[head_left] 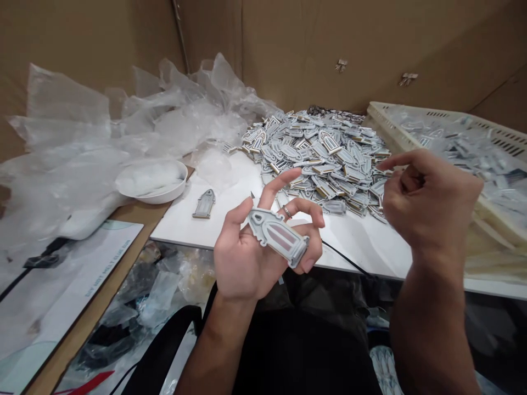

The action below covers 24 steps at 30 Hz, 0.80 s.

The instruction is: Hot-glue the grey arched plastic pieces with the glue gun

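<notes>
My left hand (pixel 255 258), palm up, holds a small grey-white arched window-shaped piece (pixel 280 235) across its fingers. The piece has pinkish panels and a ledge-like base. The index finger is stretched upward, and a ring shows on another finger. My right hand (pixel 426 197) is raised beside the right edge of a large pile of similar arched pieces (pixel 321 153). Its index finger points left while the other fingers curl in; whatever they may hold is hidden. A single arched piece (pixel 204 204) lies apart on the white tabletop (pixel 181 227), left of my left hand.
Crumpled clear plastic bags (pixel 177 120) heap up at the left, around a white bowl (pixel 151 181). A cream plastic crate (pixel 448 118) with bagged pieces stands at the right. Cardboard walls (pixel 296 55) close off the back. A black cable (pixel 346 257) crosses the table's front edge.
</notes>
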{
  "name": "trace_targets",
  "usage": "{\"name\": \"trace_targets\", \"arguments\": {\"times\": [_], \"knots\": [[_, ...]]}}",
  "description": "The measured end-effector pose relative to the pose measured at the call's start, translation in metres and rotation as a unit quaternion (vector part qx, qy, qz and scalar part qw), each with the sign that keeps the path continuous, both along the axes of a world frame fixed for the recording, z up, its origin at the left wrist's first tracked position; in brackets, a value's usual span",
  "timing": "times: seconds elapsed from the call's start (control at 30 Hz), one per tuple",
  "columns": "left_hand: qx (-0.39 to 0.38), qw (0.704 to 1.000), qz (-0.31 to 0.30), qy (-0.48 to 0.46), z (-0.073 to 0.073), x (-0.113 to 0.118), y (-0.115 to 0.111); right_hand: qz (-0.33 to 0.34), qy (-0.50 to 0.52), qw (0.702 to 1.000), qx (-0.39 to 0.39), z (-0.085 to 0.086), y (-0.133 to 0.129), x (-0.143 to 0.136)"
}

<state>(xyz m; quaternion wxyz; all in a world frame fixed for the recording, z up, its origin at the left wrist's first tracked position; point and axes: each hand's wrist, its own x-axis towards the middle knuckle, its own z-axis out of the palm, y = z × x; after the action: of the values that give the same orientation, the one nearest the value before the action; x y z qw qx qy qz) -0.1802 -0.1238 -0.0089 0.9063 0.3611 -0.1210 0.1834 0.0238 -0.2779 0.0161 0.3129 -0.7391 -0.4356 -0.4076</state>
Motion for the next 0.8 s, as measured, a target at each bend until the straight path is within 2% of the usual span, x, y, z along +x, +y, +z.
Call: {"name": "trace_targets", "arguments": {"times": [0.13, 0.23, 0.3, 0.43, 0.57, 0.7, 0.8], "knots": [[0.015, 1.0, 0.022, 0.012, 0.005, 0.002, 0.003, 0.052, 0.067, 0.996, 0.009, -0.003, -0.008, -0.009], [0.024, 0.999, 0.03, 0.009, 0.007, 0.003, 0.004, 0.113, 0.163, 0.98, -0.004, -0.008, -0.01, -0.023], [0.031, 0.999, 0.032, -0.001, 0.008, 0.004, 0.004, 0.145, 0.191, 0.971, -0.011, -0.01, -0.01, -0.036], [0.044, 0.998, 0.041, 0.012, 0.008, 0.005, 0.005, 0.224, 0.133, 0.965, -0.022, -0.008, -0.006, -0.063], [0.055, 0.997, 0.058, 0.019, 0.009, 0.005, 0.004, 0.302, 0.153, 0.941, -0.021, -0.003, -0.003, -0.081], [0.047, 0.996, 0.071, 0.029, 0.01, 0.004, 0.001, 0.325, 0.135, 0.935, -0.051, -0.003, 0.0, -0.089], [0.029, 0.996, 0.07, 0.038, 0.012, 0.003, -0.002, 0.313, 0.113, 0.94, -0.072, -0.006, 0.006, -0.096]]}}
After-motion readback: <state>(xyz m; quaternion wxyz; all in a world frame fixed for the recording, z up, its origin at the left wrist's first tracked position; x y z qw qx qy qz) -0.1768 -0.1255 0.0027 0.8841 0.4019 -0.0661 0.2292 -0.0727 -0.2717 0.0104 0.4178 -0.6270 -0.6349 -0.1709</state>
